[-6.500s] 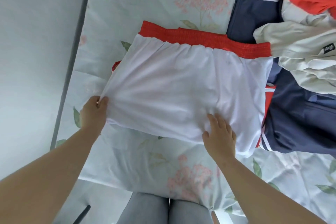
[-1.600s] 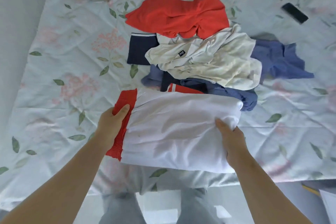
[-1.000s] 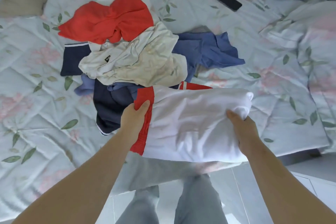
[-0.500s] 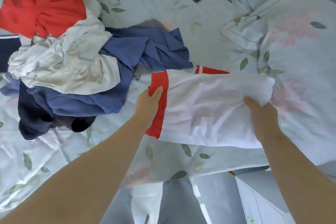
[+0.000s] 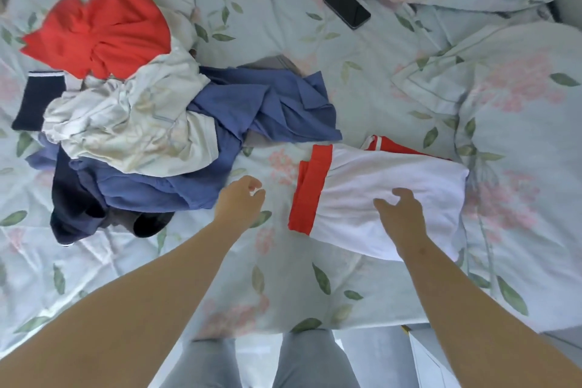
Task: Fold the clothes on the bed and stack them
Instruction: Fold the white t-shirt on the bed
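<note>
The folded white shorts with a red waistband [image 5: 378,195] lie on the bed at the right, red band to the left. My right hand [image 5: 401,214] hovers over their near part, fingers spread and loose, holding nothing. My left hand [image 5: 241,201] hangs left of the red band, fingers loosely curled, holding nothing. To the left sits a heap of unfolded clothes: a red garment [image 5: 100,31], a cream shirt [image 5: 132,126], a blue shirt [image 5: 261,104] and a dark navy piece [image 5: 75,208].
The floral bedspread [image 5: 283,287] covers the bed, its near edge above my legs. A black phone [image 5: 346,7] lies at the back. Pillows [image 5: 519,110] are at the right, beside the shorts. A white cabinet corner [image 5: 422,356] shows below right.
Both hands carried the folded shorts to the right, set them down beside the pillow and let go. My left hand has drawn away to the left.
</note>
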`<state>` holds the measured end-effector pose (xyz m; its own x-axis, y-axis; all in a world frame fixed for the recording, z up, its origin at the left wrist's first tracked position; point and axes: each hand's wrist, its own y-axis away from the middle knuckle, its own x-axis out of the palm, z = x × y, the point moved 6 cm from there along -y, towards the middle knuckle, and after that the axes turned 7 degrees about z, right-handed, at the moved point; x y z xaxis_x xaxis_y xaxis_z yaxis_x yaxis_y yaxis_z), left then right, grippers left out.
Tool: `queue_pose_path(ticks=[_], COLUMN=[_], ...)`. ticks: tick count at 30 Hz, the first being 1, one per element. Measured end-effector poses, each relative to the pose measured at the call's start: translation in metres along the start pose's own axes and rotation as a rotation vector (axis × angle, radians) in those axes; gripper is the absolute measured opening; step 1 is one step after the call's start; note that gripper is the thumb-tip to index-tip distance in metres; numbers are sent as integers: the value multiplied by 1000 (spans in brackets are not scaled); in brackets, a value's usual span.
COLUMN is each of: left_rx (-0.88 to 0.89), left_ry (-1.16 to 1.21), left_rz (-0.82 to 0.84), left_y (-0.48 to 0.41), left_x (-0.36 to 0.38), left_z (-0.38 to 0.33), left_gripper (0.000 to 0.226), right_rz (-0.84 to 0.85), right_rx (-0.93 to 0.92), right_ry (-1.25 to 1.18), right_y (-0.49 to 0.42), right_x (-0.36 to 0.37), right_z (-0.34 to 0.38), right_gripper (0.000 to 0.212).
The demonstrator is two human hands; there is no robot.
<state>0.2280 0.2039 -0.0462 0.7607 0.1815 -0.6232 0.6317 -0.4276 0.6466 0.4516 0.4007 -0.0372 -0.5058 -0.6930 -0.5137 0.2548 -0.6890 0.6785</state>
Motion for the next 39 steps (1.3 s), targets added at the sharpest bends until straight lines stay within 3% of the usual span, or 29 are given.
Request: queue_pose_path(ticks=[7, 12, 18, 20, 23, 26, 29, 34, 39], left_rx=[12, 65, 175, 151, 141, 185, 175, 227, 309], left_ry=[-111, -338, -587, -649, -686, -504, -164, 304, 497], left_rz=[-94, -166, -154, -101, -78, -115, -111, -196, -283], left_y=[1, -20, -60, -78, -97, -99, -81, -31, 36], left_x=[-70, -123, -168, -175, -182, -192, -214, -268, -299], left_z=[84, 141, 173, 182, 185, 179, 170, 144, 99], left_gripper=[27, 32, 79, 76, 47, 25, 10, 6, 16], right_rz=[175, 226, 302, 306, 288, 267, 265, 294, 362], right_rx=[-85, -62, -9, -14, 3, 6, 2, -89, -281], right_ry=[61, 96, 71, 49, 32, 33, 1, -90, -92], right_y=[46, 67, 89, 93, 101, 111, 120, 134, 156], right_x=[111, 201, 287, 301, 307, 306, 302, 287, 255], right_z=[58, 93, 125, 130, 135, 136, 140, 168, 212], right_gripper=[43, 37, 42, 39, 35, 38, 35, 16, 35])
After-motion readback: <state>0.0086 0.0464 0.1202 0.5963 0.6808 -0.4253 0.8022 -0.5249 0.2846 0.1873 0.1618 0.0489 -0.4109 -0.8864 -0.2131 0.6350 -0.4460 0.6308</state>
